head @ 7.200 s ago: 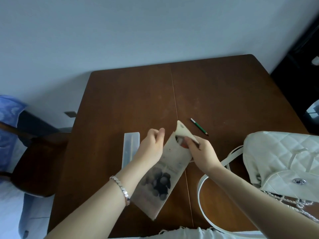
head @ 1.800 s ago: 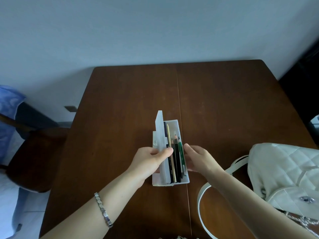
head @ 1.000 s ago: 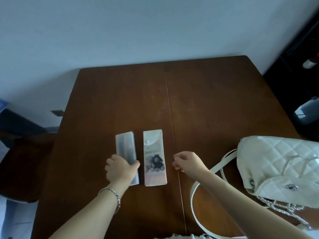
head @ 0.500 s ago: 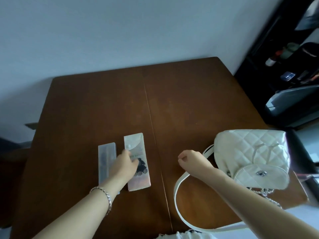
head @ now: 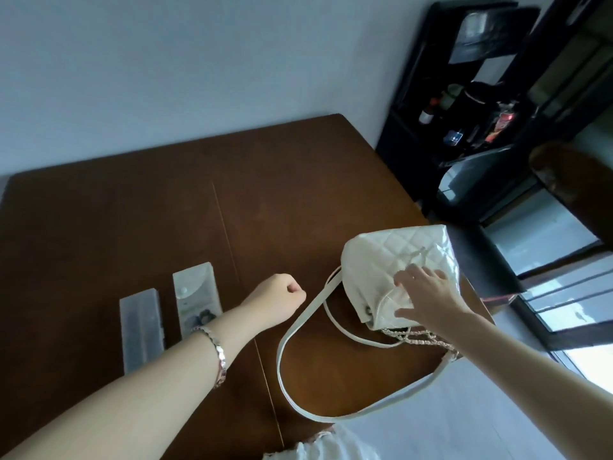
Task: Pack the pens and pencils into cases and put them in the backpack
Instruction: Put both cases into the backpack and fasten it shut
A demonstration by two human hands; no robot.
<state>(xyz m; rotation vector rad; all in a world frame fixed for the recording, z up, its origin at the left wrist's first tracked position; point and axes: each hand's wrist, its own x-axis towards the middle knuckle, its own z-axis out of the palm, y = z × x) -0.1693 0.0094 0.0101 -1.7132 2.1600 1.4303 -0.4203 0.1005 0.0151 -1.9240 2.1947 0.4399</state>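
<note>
Two cases lie side by side on the brown wooden table [head: 132, 210], at about eight o'clock in the view, long sides running away from the person. The left one is a clear plastic case [head: 142, 330], lid down, with dark shapes showing dimly through it. Just beside it, at its three o'clock and not quite touching, lies a pale printed pouch [head: 195, 295] with its flap closed by a round snap [head: 183, 290]. A dark cartoon-like print [head: 204, 317] sits low on its face. Faint lines above the print may be lettering, but they are too small to read. The left forearm crosses the pouch's near end.

The white quilted backpack [head: 391, 257] lies on its side at about three o'clock, close to the table's right edge. The right hand [head: 428, 297] lies on its near end with fingers spread and straight, grasping nothing. A metal fitting [head: 368, 310] shows at nine o'clock from that hand. A gold-toned chain [head: 418, 336] trails at six o'clock from the bag, and a long white strap [head: 298, 327] loops across the table toward the person.

The left hand [head: 278, 302] is clenched in a fist over bare wood between the pouch and the strap, holding nothing. A silver link bracelet [head: 215, 353] circles its wrist.

At one o'clock stands a black shelf unit [head: 414, 144] against the pale wall [head: 199, 61]. On it a small bottle [head: 425, 115] carries a white label, unreadable from here.
</note>
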